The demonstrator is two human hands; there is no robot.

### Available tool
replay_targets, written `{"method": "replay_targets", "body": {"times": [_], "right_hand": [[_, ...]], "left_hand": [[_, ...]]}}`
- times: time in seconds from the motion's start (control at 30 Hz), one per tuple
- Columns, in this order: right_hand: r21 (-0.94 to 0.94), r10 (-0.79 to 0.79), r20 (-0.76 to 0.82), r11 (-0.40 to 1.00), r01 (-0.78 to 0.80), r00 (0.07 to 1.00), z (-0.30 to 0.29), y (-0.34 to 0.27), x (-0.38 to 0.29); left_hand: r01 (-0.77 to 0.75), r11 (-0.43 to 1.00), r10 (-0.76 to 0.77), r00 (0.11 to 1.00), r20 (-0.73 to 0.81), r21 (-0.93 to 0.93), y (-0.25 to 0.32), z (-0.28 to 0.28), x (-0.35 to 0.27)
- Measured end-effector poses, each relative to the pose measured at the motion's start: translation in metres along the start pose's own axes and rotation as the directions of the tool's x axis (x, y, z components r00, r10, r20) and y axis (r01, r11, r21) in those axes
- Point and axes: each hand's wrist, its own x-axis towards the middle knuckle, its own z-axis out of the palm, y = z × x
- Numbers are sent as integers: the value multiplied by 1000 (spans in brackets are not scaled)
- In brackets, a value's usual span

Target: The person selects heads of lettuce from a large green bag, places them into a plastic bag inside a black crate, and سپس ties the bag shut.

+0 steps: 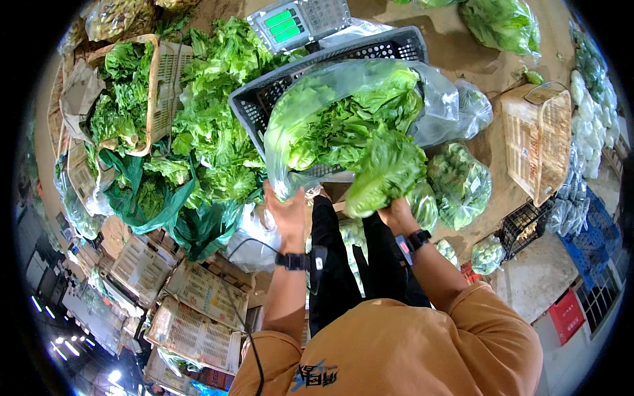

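Note:
A clear plastic bag [317,86] filled with leafy lettuce lies in a dark plastic crate [327,55] below a digital scale's display unit [299,22]. My left hand [287,210] grips the near left edge of the bag. A head of green lettuce [389,171] is in my right hand [397,217], held by its base end, its leaves over the near right side of the bag's opening. Left of the crate spreads a large heap of loose lettuce [218,119].
Green mesh sacking [181,218] and a beige basket of greens [148,94] lie left. Bagged vegetables [459,185] sit right of the crate, with an upright beige basket [537,138] farther right. Stacked beige crates [193,331] stand at lower left.

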Motion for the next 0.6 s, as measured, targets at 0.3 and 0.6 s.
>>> {"method": "replay_targets", "body": {"times": [0.3,0.6], "right_hand": [[-543,227,-163,791,-280,960,8,146,149],[-835,426,-116,447,-320,897,0,17,83]], "left_hand": [[378,764,-123,881,457,-524,-6,-26,7],[486,628,-189,853,487,-607,-14,-26,8]]}}
